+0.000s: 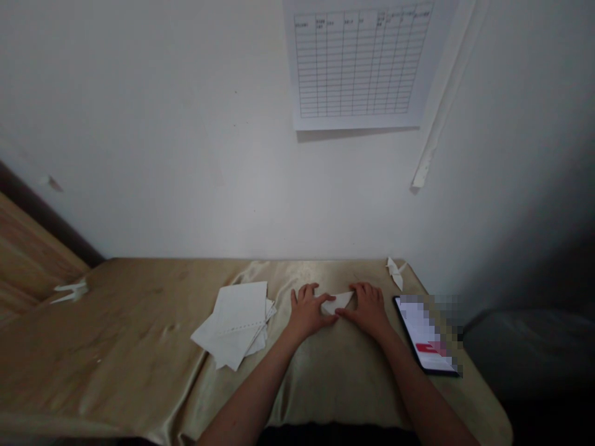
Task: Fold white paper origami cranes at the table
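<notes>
A small folded piece of white paper point(338, 301) lies on the table covered by a shiny gold cloth point(139, 334), near its far edge. My left hand point(307, 311) presses on the paper's left end with curled fingers. My right hand point(369, 308) holds down its right end, fingers bent over the fold. Both hands touch the paper and nearly meet at the thumbs.
A loose stack of white sheets point(237, 323) lies left of my hands. A phone point(427, 334) with a lit screen lies to the right. A folded paper crane point(395, 270) sits at the far right, another paper crane point(70, 291) at far left. A printed grid sheet point(360, 62) hangs on the wall.
</notes>
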Tool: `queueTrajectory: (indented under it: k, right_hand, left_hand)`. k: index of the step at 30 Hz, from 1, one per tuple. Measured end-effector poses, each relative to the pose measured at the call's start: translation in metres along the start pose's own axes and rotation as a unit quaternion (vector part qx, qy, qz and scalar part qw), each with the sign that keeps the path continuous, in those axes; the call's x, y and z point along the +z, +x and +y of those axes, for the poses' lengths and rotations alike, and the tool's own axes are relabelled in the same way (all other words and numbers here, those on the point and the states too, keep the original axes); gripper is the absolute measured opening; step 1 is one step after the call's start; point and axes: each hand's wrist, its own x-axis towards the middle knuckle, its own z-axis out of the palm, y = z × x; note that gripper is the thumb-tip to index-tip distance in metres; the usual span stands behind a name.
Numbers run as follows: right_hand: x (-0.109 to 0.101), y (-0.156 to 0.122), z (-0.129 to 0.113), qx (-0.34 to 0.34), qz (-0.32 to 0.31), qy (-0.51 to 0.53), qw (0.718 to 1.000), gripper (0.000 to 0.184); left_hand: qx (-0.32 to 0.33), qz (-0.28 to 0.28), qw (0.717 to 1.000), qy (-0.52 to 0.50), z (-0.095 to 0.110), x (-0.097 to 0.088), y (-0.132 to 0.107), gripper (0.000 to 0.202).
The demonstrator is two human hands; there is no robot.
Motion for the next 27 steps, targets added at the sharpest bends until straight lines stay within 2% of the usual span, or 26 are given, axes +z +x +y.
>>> queueTrajectory:
  k: [7,13,16,27]
  right_hand:
    - [0.003,0.004,0.002,0.008,0.01,0.019,1.0,0.064]
    - [0.005,0.008,0.007,0.01,0.006,0.039,0.999,0.057]
    - [0.004,0.01,0.011,0.034,0.007,0.037,0.999,0.051]
    - [-0.002,0.015,0.011,0.052,-0.005,0.038,0.998,0.037]
  left_hand:
    - [-0.007,-0.02,1.0,0.001,0.0,-0.001,0.002,0.06]
    - [-0.005,-0.015,1.0,-0.003,-0.002,0.001,0.003,0.06]
    - [-0.002,-0.015,1.0,-0.002,-0.002,0.002,0.003,0.061]
    - [-0.003,-0.013,1.0,-0.002,-0.001,0.002,0.002,0.06]
